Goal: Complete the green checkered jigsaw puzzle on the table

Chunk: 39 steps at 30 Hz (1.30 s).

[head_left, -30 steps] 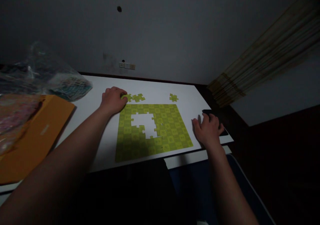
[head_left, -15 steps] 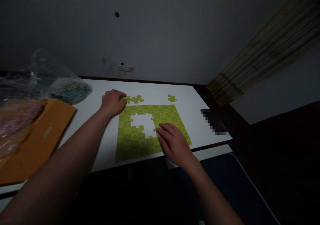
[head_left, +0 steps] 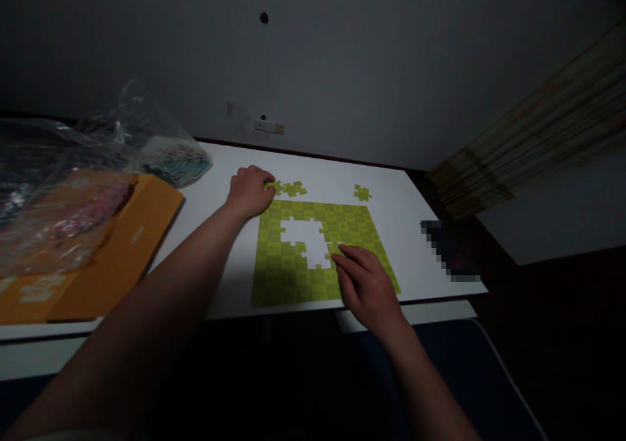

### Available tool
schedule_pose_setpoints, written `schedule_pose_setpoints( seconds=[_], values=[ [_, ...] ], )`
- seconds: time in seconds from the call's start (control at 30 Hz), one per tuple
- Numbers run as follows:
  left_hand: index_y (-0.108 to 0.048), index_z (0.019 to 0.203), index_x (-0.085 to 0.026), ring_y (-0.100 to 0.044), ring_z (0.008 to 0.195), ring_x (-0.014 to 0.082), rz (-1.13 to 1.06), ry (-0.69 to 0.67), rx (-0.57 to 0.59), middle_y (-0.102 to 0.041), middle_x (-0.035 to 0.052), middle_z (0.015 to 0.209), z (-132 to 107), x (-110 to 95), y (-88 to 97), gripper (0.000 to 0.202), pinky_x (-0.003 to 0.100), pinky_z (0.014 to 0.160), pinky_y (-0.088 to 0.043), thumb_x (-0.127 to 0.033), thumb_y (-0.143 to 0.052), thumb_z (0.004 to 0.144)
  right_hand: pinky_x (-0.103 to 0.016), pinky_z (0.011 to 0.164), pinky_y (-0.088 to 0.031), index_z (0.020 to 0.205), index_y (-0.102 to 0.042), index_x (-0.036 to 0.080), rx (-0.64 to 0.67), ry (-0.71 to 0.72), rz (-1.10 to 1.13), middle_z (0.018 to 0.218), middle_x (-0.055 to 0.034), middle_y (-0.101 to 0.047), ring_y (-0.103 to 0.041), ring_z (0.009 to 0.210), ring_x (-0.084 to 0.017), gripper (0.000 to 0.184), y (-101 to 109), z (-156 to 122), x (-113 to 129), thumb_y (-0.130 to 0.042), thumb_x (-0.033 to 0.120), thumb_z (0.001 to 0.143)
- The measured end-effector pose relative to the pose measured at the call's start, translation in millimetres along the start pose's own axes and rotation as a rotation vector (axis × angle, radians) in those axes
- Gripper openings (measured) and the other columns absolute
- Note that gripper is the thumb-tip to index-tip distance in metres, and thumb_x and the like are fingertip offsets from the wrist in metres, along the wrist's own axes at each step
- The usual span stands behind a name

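Note:
A green checkered jigsaw puzzle (head_left: 288,284) lies flat on the white table, with a white L-shaped gap in its middle. My right hand (head_left: 369,288) rests over the right side of the puzzle, thumb and fingertips closed on a green puzzle piece (head_left: 334,252) at the gap's right edge. A thin white sliver shows along that piece's upper edge. Beyond the puzzle's far left corner, my left hand (head_left: 250,192) has its thumb and fingers around another green piece (head_left: 278,187), partly covered. Touching or close beside it are loose pieces (head_left: 295,188). A single piece (head_left: 362,192) lies farther right.
At the left, an orange cardboard sheet (head_left: 112,265) and clear plastic bags (head_left: 171,157) cover part of the white table (head_left: 317,167). A dark pixelated object (head_left: 450,252) is near the right edge. Behind stands a wall with sockets (head_left: 268,126); a curtain (head_left: 469,173) hangs right.
The view has turned left, so everything sits farther right. My right fingers have drawn together on a piece, and a white sliver has appeared at its edge. My left hand keeps its place.

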State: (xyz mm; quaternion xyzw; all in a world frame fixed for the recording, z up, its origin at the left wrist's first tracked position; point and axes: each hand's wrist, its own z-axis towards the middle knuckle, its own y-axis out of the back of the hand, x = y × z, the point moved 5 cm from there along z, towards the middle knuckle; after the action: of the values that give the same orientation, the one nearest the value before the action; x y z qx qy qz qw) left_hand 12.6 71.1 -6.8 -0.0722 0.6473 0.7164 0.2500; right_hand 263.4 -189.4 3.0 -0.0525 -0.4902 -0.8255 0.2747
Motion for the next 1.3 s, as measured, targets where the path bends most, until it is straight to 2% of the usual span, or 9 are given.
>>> schedule_pose_setpoints(
  seconds=[0.13, 0.33, 0.53, 0.83, 0.93, 1.03, 1.13, 1.2, 1.3],
  values=[
    [-0.083, 0.136, -0.027, -0.055, 0.14, 0.0417, -0.005, 0.01, 0.005, -0.069, 0.0142, 0.148, -0.1, 0.0, -0.2, 0.046, 0.059, 0.121, -0.046, -0.038, -0.062, 0.097, -0.06, 0.11, -0.063, 0.133, -0.084, 0.025, 0.0, -0.007, -0.012, 0.137, -0.0158, -0.078, -0.072, 0.127, -0.034, 0.033, 0.5, -1.2, 0.3, -0.063, 0.018, 0.108],
    [-0.083, 0.135, -0.025, -0.055, 0.139, 0.0426, -0.017, 0.012, 0.0, -0.069, 0.015, 0.147, -0.4, -1.1, 0.3, 0.046, 0.06, 0.121, -0.046, -0.038, -0.061, 0.096, -0.056, 0.103, -0.068, 0.125, -0.088, 0.026, 0.008, -0.097, 0.02, 0.133, -0.017, -0.078, -0.076, 0.122, -0.033, 0.028, 0.4, -2.7, -5.1, -0.065, 0.025, 0.109],
    [-0.083, 0.135, -0.025, -0.055, 0.14, 0.0427, -0.014, 0.016, 0.003, -0.069, 0.0151, 0.148, -0.1, -2.0, 0.7, 0.046, 0.06, 0.121, -0.045, -0.037, -0.062, 0.095, -0.061, 0.103, -0.067, 0.116, -0.09, 0.031, 0.014, -0.11, 0.021, 0.127, -0.0129, -0.083, -0.078, 0.118, -0.034, 0.023, 0.0, 0.4, -5.9, -0.068, 0.031, 0.109],
    [-0.083, 0.135, -0.025, -0.055, 0.14, 0.042, -0.009, 0.018, 0.009, -0.068, 0.0147, 0.148, -1.4, -2.7, 0.9, 0.045, 0.059, 0.121, -0.045, -0.037, -0.061, 0.096, -0.063, 0.102, -0.065, 0.124, -0.089, 0.031, 0.08, -0.081, -0.044, 0.129, -0.0107, -0.084, -0.075, 0.115, -0.036, 0.028, 2.4, 2.1, 2.6, -0.065, 0.027, 0.109],
    [-0.083, 0.134, -0.026, -0.055, 0.139, 0.0423, -0.017, 0.011, -0.002, -0.069, 0.0146, 0.148, -1.5, -2.3, 0.3, 0.045, 0.059, 0.121, -0.046, -0.038, -0.062, 0.096, -0.07, 0.108, -0.061, 0.146, -0.08, 0.033, 0.164, -0.054, -0.112, 0.147, -0.0088, -0.079, -0.071, 0.132, -0.042, 0.039, 6.0, -7.9, 6.6, -0.063, 0.031, 0.111],
    [-0.083, 0.133, -0.026, -0.055, 0.139, 0.0436, -0.022, 0.018, -0.002, -0.069, 0.015, 0.148, -1.2, -1.8, 0.1, 0.045, 0.062, 0.12, -0.046, -0.037, -0.062, 0.095, -0.076, 0.117, -0.055, 0.175, -0.051, 0.037, 0.243, -0.039, -0.148, 0.171, -0.0099, -0.061, -0.058, 0.156, -0.046, 0.064, 5.5, -26.3, 13.1, -0.062, 0.041, 0.112],
    [-0.083, 0.133, -0.027, -0.054, 0.14, 0.0445, -0.022, 0.017, 0.004, -0.069, 0.015, 0.148, -1.1, -2.1, 0.4, 0.046, 0.063, 0.121, -0.045, -0.038, -0.062, 0.094, -0.077, 0.125, -0.049, 0.186, -0.024, 0.034, 0.289, -0.018, -0.149, 0.181, -0.0129, -0.047, -0.049, 0.164, -0.045, 0.084, 5.8, -40.4, 20.7, -0.061, 0.046, 0.112],
    [-0.083, 0.133, -0.026, -0.055, 0.14, 0.0445, -0.02, 0.01, 0.0, -0.069, 0.0154, 0.148, -1.2, -2.5, 0.8, 0.046, 0.063, 0.12, -0.045, -0.038, -0.062, 0.094, -0.076, 0.127, -0.048, 0.186, -0.022, 0.033, 0.329, 0.007, -0.141, 0.181, -0.0132, -0.047, -0.049, 0.164, -0.044, 0.083, 11.0, -37.7, 20.9, -0.059, 0.046, 0.113],
    [-0.083, 0.134, -0.027, -0.056, 0.14, 0.0437, -0.014, 0.012, -0.002, -0.069, 0.0151, 0.147, -1.6, -2.2, 0.7, 0.046, 0.061, 0.12, -0.046, -0.038, -0.06, 0.095, -0.072, 0.129, -0.049, 0.182, -0.037, 0.03, 0.295, 0.019, -0.142, 0.18, -0.0131, -0.048, -0.051, 0.163, -0.042, 0.071, 31.7, -2.4, 0.1, -0.055, 0.042, 0.115]
  ],
)
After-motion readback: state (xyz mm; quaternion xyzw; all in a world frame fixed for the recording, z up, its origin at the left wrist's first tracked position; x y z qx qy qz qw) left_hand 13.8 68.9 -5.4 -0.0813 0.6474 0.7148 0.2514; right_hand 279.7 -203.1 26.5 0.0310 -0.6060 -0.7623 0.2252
